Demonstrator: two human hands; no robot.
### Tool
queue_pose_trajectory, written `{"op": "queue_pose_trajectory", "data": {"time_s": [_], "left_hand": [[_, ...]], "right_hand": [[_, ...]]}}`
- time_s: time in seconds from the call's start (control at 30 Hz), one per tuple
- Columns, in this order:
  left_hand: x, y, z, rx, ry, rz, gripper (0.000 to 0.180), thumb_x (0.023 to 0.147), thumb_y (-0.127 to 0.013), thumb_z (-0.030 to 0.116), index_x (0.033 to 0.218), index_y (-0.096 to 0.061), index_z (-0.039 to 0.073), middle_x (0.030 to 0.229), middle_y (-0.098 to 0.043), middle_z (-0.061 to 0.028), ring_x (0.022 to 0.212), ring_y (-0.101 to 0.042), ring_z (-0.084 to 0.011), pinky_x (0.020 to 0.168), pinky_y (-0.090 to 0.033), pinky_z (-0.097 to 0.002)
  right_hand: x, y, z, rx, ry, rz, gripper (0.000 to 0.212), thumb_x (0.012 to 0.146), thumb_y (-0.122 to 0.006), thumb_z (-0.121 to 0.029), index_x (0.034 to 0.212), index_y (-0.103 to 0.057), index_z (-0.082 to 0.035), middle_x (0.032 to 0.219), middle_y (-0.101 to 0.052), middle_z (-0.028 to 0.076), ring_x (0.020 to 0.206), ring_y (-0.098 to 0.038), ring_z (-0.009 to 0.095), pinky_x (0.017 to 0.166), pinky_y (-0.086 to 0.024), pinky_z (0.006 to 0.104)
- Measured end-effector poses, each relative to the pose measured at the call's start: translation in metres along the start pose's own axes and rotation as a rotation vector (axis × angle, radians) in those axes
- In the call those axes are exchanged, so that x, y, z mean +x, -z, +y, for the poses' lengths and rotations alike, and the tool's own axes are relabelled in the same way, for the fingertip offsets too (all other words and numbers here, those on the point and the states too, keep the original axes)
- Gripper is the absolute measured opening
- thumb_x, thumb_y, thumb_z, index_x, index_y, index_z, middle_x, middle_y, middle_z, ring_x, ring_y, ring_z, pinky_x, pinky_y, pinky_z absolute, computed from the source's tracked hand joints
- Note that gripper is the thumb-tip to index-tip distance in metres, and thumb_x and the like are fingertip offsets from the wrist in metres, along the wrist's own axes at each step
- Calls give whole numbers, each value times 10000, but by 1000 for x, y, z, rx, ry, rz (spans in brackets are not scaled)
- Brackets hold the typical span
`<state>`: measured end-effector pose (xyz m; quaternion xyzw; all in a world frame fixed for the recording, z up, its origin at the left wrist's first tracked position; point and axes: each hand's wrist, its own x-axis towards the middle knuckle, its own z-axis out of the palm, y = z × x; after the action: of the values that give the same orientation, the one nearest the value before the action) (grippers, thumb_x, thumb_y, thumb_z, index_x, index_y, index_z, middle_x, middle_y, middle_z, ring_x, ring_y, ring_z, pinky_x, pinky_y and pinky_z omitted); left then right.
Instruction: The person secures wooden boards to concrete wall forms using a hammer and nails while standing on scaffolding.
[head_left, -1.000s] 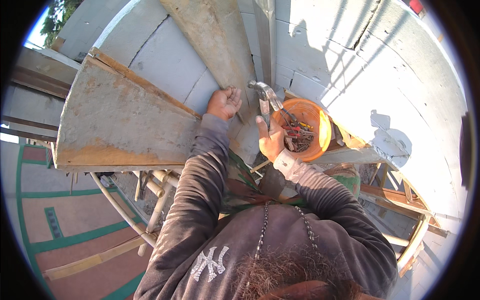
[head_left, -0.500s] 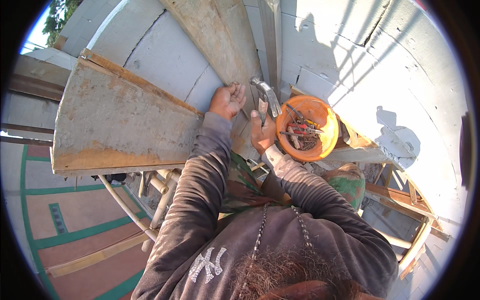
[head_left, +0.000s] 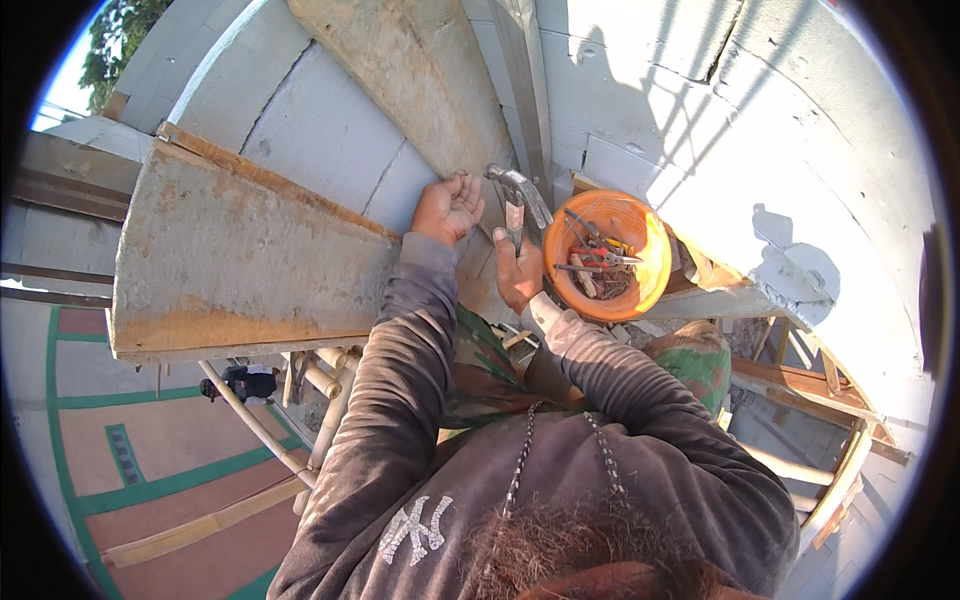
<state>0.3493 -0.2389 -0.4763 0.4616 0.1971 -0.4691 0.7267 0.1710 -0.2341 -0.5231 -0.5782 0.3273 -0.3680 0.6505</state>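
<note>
My right hand [head_left: 519, 270] is closed round the handle of a claw hammer [head_left: 516, 190], whose metal head is raised just to the right of my left hand. My left hand [head_left: 448, 208] is turned partly palm up against the lower end of a long, stained wooden board [head_left: 420, 75]. Its thumb and fingertips are pinched together at the board's face; what they hold, if anything, is too small to make out. Beside my right hand is an orange bucket [head_left: 655, 262] containing red-handled pliers [head_left: 597, 256], other tools and what look like loose nails.
A wide, weathered panel [head_left: 240, 250] slants along the left. Pale block walls [head_left: 640, 110] rise ahead and right, with an upright metal-looking post [head_left: 525, 90]. Bamboo poles [head_left: 255, 420] and timber framing [head_left: 800, 390] lie below. A person [head_left: 245, 384] is on the lower level at left.
The hammer head has shifted slightly left, toward my left hand, and its tilt has changed. My left hand stays at the board. More of the person below at left shows.
</note>
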Motion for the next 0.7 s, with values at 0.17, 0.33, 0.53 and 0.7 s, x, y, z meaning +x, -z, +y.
{"op": "queue_pose_trajectory", "data": {"time_s": [0.17, 0.33, 0.53, 0.7], "left_hand": [[-4, -3, 0, -1, 7, 18, 204, 1069, -527, 178, 1242, -607, 105, 1301, -607, -36, 1261, -579, -192, 1149, -325, -444], [-3, -2, 0, 15, 0, 19, 176, 1064, -520, 162, 1200, -629, 143, 1282, -612, 2, 1219, -593, -188, 1151, -311, -476], [-3, -3, 1, 12, 12, 8, 262, 1066, -511, 165, 1309, -609, 168, 1389, -588, 27, 1318, -555, -161, 1168, -269, -461], [-8, -5, -2, 20, 6, 22, 273, 1068, -515, 188, 1326, -602, 167, 1409, -581, 39, 1333, -545, -152, 1170, -265, -455]], "right_hand": [[1, 3, -7, -126, -44, -55, 447, 1003, -603, -390, 915, -656, 45, 662, -565, 140, 641, -517, 203, 656, -464, 403], [8, 1, -4, -224, -56, 0, 507, 991, -586, -442, 927, -662, 55, 675, -612, 201, 632, -588, 302, 674, -483, 427], [14, 7, 4, -92, -180, -33, 573, 1008, -569, -476, 826, -652, 61, 635, -579, 153, 639, -561, 248, 640, -438, 426], [48, 0, 38, -97, -185, 0, 611, 1021, -534, -526, 804, -642, 35, 687, -601, 155, 672, -584, 288, 652, -449, 425]]}}
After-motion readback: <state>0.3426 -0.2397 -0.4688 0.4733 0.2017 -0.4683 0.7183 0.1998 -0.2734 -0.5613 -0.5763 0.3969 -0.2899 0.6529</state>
